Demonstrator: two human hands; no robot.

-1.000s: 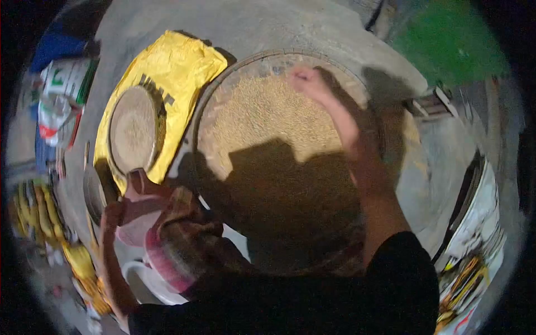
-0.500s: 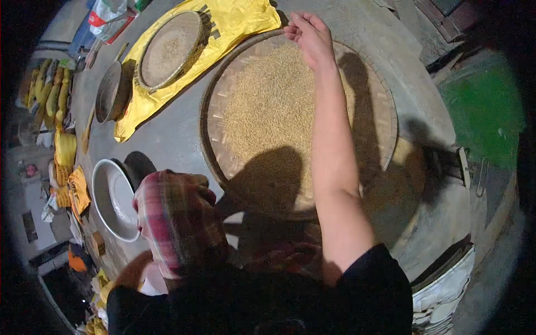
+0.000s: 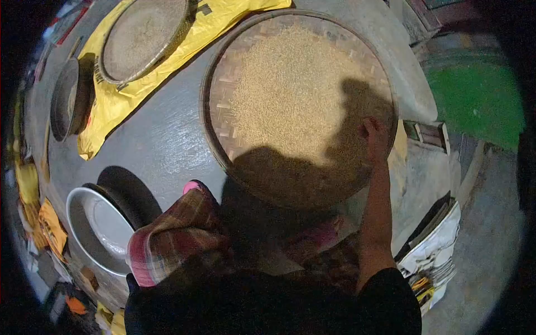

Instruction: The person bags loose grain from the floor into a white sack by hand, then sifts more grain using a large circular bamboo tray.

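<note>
At the right rim of the tray, 1 hand has come down off the far side.

Right hand (image 3: 375,137) now sits in shadow at the near-right edge of the big woven tray (image 3: 215,120), fingers curled against the rim, though whether they actually clamp it I cannot tell. Half a second ago that same hand was stretched to the tray's far edge, pinched above the grain (image 3: 290,89); it has since drawn back toward the body. Grain lies spread across the tray, which rests flat on the grey floor. Left hand is out of sight below the plaid cloth (image 3: 173,237). Further left: 1 white basin (image 3: 84,237), a yellow sack (image 3: 120,103) carrying a round sieve (image 3: 142,36), and a dark pan (image 3: 67,100).
</note>
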